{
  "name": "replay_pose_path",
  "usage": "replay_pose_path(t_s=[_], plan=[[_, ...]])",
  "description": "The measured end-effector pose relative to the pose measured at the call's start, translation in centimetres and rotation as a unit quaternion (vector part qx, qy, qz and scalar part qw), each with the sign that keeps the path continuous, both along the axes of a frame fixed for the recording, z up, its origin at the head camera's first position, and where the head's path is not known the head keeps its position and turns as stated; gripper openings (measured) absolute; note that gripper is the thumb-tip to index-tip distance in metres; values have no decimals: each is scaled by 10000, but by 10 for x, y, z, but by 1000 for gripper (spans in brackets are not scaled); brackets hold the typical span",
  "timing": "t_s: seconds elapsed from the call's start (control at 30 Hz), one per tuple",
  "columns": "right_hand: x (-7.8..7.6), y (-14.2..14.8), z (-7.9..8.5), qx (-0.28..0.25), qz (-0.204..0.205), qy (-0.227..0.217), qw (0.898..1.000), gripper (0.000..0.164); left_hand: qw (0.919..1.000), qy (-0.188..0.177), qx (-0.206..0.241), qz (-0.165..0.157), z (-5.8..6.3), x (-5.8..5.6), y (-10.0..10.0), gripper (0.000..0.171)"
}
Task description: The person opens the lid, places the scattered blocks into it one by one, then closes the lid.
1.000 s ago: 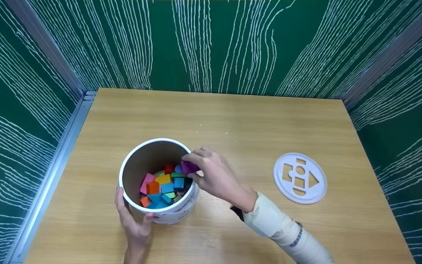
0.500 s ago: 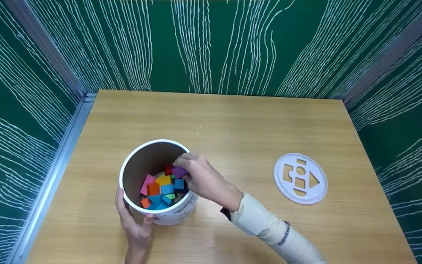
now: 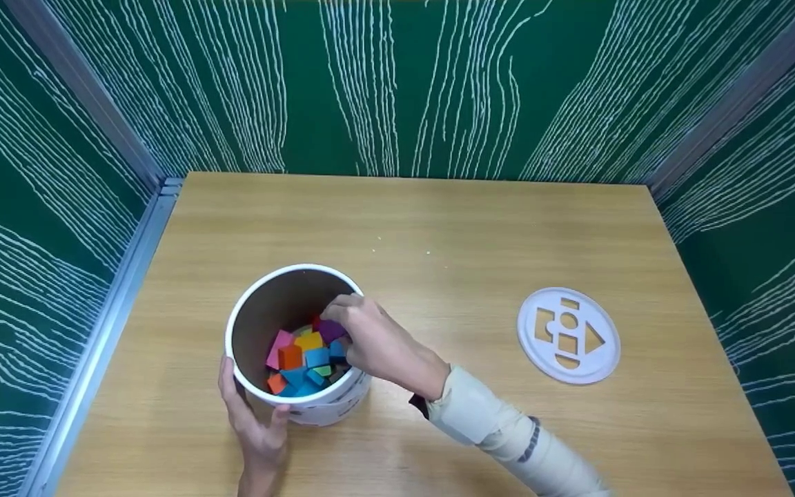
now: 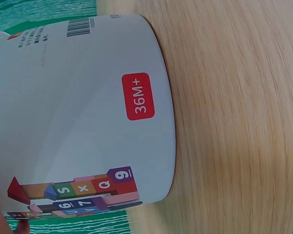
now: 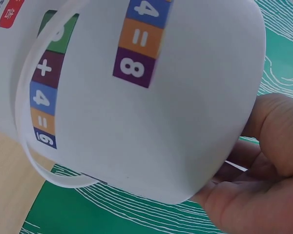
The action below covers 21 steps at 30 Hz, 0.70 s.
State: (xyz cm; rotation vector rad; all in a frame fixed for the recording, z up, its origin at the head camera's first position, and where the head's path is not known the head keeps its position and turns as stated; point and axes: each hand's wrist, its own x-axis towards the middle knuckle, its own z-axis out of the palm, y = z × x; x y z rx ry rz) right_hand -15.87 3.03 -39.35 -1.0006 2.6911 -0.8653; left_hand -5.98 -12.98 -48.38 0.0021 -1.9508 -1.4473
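Note:
A white round bucket [image 3: 325, 412] holds several coloured building blocks, seen from above in the head view. My right hand [image 3: 380, 342] reaches over its right rim and pinches a purple block [image 3: 330, 330] low inside, just above the others; the far fingertips are partly hidden. Beneath and around it lie an orange block [image 3: 290, 357], a yellow block [image 3: 309, 341] and a pink block [image 3: 279, 348]. At the bucket's lower left, my left hand [image 3: 259, 435] rests against the outer wall, fingers straight along the side and thumb at the front.
A white lid [image 3: 577, 369] with cut-out shapes lies flat at the right of the wooden table [image 3: 453, 228]. A white strap handle [image 5: 23, 112] hangs along the bucket's side in the right wrist view. Green walls with white lines [image 3: 432, 83] enclose the table's back and sides.
My right hand has moved left and deeper into the bucket, carrying the purple block from near the right rim down to the other blocks. The left hand stays against the bucket.

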Motion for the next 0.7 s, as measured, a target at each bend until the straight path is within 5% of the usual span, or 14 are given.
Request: replay_pose_path(t_s=[0.37, 0.7], plan=[[5, 3, 2, -585, 132, 359, 9976, 26, 9990, 412, 79, -172, -7, -2, -1, 82], [8, 13, 4, -1172, -87, 568, 9915, 19, 9996, 226, 82, -120, -5, -1, -2, 82]])
